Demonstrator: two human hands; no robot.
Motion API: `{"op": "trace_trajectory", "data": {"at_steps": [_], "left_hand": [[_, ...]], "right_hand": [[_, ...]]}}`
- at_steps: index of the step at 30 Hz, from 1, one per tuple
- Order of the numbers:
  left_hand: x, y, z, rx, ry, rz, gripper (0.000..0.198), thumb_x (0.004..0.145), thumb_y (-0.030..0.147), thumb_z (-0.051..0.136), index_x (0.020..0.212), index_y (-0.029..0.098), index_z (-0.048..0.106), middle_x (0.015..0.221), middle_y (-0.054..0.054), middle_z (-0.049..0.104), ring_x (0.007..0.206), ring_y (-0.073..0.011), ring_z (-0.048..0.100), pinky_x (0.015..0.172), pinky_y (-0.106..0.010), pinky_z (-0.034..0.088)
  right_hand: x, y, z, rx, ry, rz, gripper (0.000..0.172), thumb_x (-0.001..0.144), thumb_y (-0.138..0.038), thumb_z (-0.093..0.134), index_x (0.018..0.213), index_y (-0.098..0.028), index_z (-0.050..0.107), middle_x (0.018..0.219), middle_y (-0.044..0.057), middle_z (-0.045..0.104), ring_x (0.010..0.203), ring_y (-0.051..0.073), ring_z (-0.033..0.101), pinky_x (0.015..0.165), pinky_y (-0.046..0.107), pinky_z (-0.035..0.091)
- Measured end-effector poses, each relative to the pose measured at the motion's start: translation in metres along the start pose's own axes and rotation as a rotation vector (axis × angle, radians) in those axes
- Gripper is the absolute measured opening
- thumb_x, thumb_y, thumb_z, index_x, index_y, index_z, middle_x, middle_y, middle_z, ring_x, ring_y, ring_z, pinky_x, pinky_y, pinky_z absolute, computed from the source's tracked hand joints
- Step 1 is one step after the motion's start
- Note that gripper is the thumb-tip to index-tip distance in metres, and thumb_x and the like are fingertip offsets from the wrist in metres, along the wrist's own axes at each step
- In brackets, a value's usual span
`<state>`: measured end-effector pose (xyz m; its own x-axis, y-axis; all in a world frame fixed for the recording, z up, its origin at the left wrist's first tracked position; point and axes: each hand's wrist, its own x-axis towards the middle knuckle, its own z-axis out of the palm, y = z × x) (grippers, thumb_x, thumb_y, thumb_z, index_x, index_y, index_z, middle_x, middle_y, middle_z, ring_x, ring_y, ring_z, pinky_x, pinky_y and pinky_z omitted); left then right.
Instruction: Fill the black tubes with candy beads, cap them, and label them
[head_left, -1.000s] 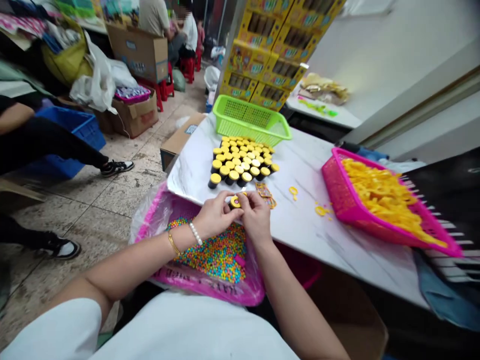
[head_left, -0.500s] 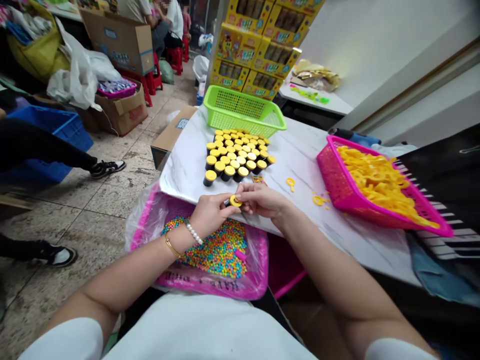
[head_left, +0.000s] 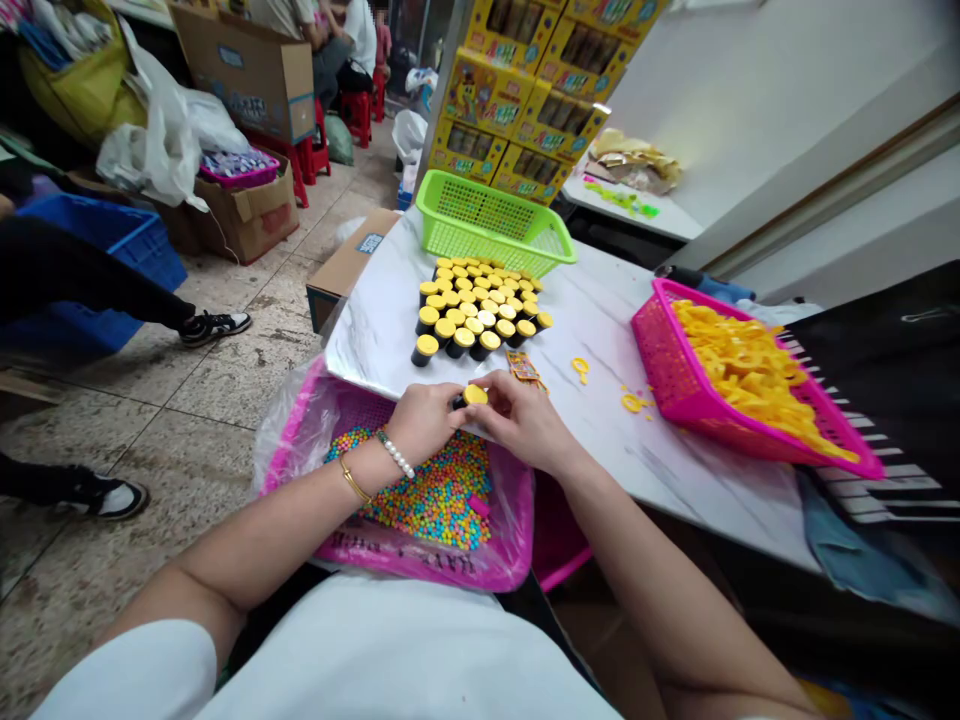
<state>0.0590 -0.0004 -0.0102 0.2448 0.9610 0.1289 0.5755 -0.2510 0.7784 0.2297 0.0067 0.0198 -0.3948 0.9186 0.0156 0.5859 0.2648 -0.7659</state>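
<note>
A small black tub with a yellow lid (head_left: 475, 395) is held at the table's front edge, lid up and slightly tilted. My left hand (head_left: 429, 425), with bracelets at its wrist, is closed around the tub's dark body. From the other side, my right hand (head_left: 517, 418) has its fingers curled against the lid and side. Just beyond my hands, several similar yellow-lidded black tubs (head_left: 463, 343) stand upright in a close group. Small printed sachets (head_left: 525, 368) lie to the right of that group. Below my hands, a pink tray (head_left: 517, 560) lined with clear plastic holds many coloured candy balls (head_left: 442, 500).
A green basket (head_left: 499, 222) stands at the table's back, before stacked yellow boxes (head_left: 487, 95). At right, a pink basket (head_left: 667, 385) holds yellow plastic pieces (head_left: 739, 365); loose yellow rings (head_left: 580, 368) lie nearer. Another person's leg (head_left: 97, 265) extends in from the left.
The lid has turned from facing me to facing more upward. My right-hand fingers have shifted from a low pinch to an arch beside the lid. The sachets show more now.
</note>
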Motion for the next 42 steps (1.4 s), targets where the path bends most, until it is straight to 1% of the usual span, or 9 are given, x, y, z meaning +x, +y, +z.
{"op": "trace_trajectory", "data": {"at_steps": [7,11,15,18,21,26,29,35,42], "left_hand": [[-0.005,0.001,0.005,0.185,0.05,-0.072,0.017,0.089,0.023,0.063,0.101,0.014,0.071,0.074,-0.007,0.072,0.07,-0.0212,0.067,0.065,-0.029,0.048],[-0.01,-0.004,0.0,0.022,0.098,-0.015,0.044,0.084,0.023,0.069,0.126,0.016,0.06,0.06,0.004,0.065,0.057,-0.0163,0.063,0.059,-0.025,0.045],[-0.026,-0.018,-0.012,0.014,0.179,0.016,0.025,0.084,0.031,0.069,0.104,0.016,0.065,0.057,0.005,0.063,0.053,-0.0139,0.061,0.058,-0.024,0.044],[-0.048,-0.034,-0.03,0.118,0.02,0.056,0.016,0.089,0.033,0.063,0.083,0.018,0.065,0.062,0.002,0.067,0.055,-0.0132,0.062,0.056,-0.023,0.044],[-0.066,-0.055,-0.054,0.318,-0.232,0.056,0.017,0.092,0.028,0.056,0.085,0.018,0.069,0.075,-0.004,0.074,0.067,-0.0165,0.068,0.063,-0.025,0.047],[-0.084,-0.085,-0.079,0.498,-0.524,0.008,0.025,0.086,0.01,0.051,0.091,0.017,0.074,0.093,-0.008,0.076,0.086,-0.0184,0.07,0.083,-0.029,0.052],[-0.093,-0.086,-0.084,0.529,-0.699,0.026,0.021,0.08,0.006,0.056,0.082,0.019,0.073,0.084,-0.006,0.074,0.081,-0.0174,0.068,0.082,-0.027,0.051],[-0.09,-0.072,-0.085,0.601,-0.932,0.08,0.014,0.072,0.007,0.065,0.079,0.018,0.07,0.085,-0.008,0.073,0.085,-0.0207,0.067,0.082,-0.028,0.051],[-0.064,-0.055,-0.063,0.74,-0.693,-0.14,0.04,0.094,0.032,0.055,0.126,0.009,0.056,0.078,-0.009,0.072,0.079,-0.0241,0.07,0.07,-0.029,0.05]], "right_hand": [[-0.004,-0.006,0.019,-0.154,0.249,0.057,0.017,0.085,-0.032,0.063,0.095,-0.021,0.055,0.062,-0.003,0.053,0.057,0.015,0.052,0.058,0.028,0.037],[0.022,-0.002,0.022,-0.162,0.389,0.117,0.019,0.085,-0.036,0.067,0.09,-0.023,0.054,0.062,-0.003,0.058,0.06,0.017,0.056,0.062,0.03,0.04],[0.044,0.006,0.018,-0.159,0.486,0.137,0.029,0.082,-0.04,0.071,0.102,-0.023,0.057,0.067,-0.001,0.064,0.067,0.02,0.062,0.068,0.033,0.045],[0.03,0.012,0.004,-0.166,0.489,0.159,0.036,0.081,-0.036,0.074,0.111,-0.02,0.063,0.069,0.0,0.068,0.066,0.018,0.064,0.069,0.032,0.048],[0.008,0.026,-0.033,-0.435,0.59,0.204,0.014,0.09,-0.024,0.062,0.095,-0.017,0.072,0.083,0.006,0.074,0.075,0.016,0.067,0.073,0.029,0.048],[0.006,0.098,-0.098,-0.808,0.524,0.357,0.049,0.095,-0.042,0.056,0.128,-0.008,0.065,0.128,0.023,0.065,0.121,0.028,0.06,0.091,0.041,0.042],[-0.001,0.127,-0.101,-0.973,0.285,0.342,0.055,0.1,-0.049,0.041,0.134,-0.011,0.062,0.136,0.019,0.062,0.125,0.028,0.058,0.086,0.043,0.042],[-0.038,0.11,-0.075,-0.945,0.344,0.213,0.06,0.103,-0.048,0.031,0.13,-0.006,0.063,0.131,0.02,0.065,0.129,0.027,0.055,0.099,0.043,0.041],[-0.045,0.097,-0.057,-0.926,0.447,0.361,0.047,0.099,-0.042,0.045,0.121,-0.006,0.068,0.118,0.024,0.067,0.119,0.034,0.058,0.091,0.045,0.045]]}}
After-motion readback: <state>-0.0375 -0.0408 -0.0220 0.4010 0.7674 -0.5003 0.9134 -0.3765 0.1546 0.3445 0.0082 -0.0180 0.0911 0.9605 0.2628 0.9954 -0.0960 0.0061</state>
